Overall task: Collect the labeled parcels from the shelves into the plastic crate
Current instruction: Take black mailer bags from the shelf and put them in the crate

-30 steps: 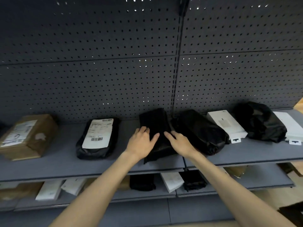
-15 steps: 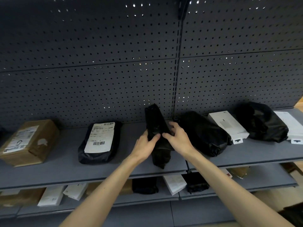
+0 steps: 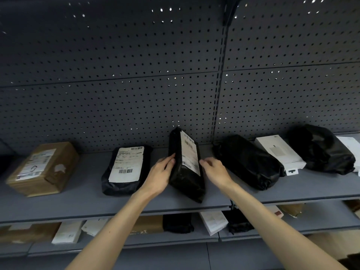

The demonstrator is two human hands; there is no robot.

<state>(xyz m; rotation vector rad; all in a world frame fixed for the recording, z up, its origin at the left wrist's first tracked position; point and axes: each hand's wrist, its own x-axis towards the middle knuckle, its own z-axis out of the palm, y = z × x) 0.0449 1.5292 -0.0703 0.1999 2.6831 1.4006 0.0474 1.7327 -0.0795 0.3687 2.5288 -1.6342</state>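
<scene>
Both bare forearms reach up to the upper shelf [image 3: 194,203]. The left hand [image 3: 160,175] lies flat against the left side of a black parcel [image 3: 183,178], fingers straight and pressed together. The right hand [image 3: 215,171] sits at the parcel's right side, fingers loosely bent and close together, with the tips at the edge of its white label [image 3: 190,154]; I cannot tell whether they touch. The parcel is tipped up on one long edge at mid-shelf, label facing right, near end by the shelf's front edge, far end toward the pegboard [image 3: 116,94]. This shelf holds four black bags: the parcel, a labelled bag [image 3: 126,168] lying flat to its left, a plain bag [image 3: 247,162] to its right, and another plain bag [image 3: 321,149] toward the right end. There is one cardboard box [image 3: 42,168], labelled, toward the left end. There are two white boxes: one white box [image 3: 280,152] between the plain bags, and a second white box [image 3: 350,145] at the right end.
</scene>
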